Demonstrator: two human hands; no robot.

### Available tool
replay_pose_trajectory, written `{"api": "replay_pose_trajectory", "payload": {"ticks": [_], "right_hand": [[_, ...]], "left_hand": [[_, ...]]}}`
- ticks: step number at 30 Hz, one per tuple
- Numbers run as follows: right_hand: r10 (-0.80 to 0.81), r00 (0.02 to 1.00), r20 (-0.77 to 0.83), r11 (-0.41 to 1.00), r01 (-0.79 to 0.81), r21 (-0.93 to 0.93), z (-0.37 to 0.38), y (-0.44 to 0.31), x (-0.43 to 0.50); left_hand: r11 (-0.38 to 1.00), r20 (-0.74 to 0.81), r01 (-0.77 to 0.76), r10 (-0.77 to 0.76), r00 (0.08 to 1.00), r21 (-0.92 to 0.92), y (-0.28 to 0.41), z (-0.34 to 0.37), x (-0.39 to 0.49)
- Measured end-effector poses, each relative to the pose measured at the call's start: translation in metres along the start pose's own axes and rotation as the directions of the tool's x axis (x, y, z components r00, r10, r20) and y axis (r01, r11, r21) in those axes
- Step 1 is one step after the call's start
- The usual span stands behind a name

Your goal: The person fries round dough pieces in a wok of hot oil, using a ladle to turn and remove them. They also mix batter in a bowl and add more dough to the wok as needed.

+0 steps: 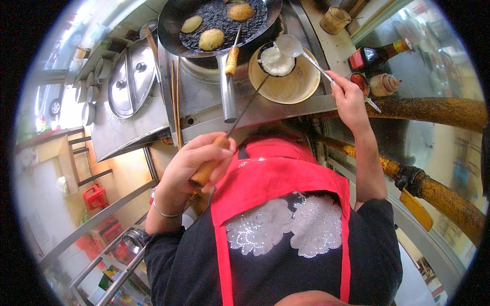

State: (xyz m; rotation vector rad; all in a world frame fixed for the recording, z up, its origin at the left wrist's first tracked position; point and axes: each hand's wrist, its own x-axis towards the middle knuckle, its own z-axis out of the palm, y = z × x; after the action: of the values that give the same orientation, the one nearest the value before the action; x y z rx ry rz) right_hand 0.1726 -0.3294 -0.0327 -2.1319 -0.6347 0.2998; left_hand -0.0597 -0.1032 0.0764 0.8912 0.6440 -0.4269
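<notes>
My left hand [199, 162] grips the wooden handle [210, 164] of a long-stemmed round ladle mould [277, 59]. White batter [277, 61] fills the mould, which is over a cream-coloured bowl [291, 90] smeared with batter. In my right hand [349, 97] is a metal ladle [289, 46], its bowl at the upper right rim of the mould. Beyond, a wok [168, 34] of dark oil holds several fried cakes [211, 39], pale to golden. Another wooden-handled tool [231, 61] leans over the wok's near rim, above the wok's metal handle [226, 91].
Long wooden chopsticks [175, 99] lie left of the wok, beside a two-part metal lid [132, 80]. To the right are a dark sauce bottle [379, 53], a container of red sauce [360, 82] and a stained cup [335, 20]. A rusty yellow pipe [428, 109] runs along the right.
</notes>
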Motion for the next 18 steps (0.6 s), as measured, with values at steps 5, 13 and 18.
{"api": "replay_pose_trajectory", "payload": {"ticks": [5,13,18], "right_hand": [[-0.054,0.998,0.021,0.996,0.052,0.077,0.006,-0.004,0.002],[-0.056,0.992,0.115,0.996,0.046,0.080,-0.004,0.001,-0.012],[-0.107,0.994,0.019,0.994,0.108,-0.024,-0.018,-0.001,0.001]], "left_hand": [[1.000,-0.015,-0.009,0.009,1.000,0.026,0.003,0.008,-0.002],[0.998,-0.078,-0.040,0.044,0.996,0.048,0.002,0.015,0.000],[1.000,-0.032,-0.012,0.013,0.999,0.011,0.004,0.014,-0.001]]}}
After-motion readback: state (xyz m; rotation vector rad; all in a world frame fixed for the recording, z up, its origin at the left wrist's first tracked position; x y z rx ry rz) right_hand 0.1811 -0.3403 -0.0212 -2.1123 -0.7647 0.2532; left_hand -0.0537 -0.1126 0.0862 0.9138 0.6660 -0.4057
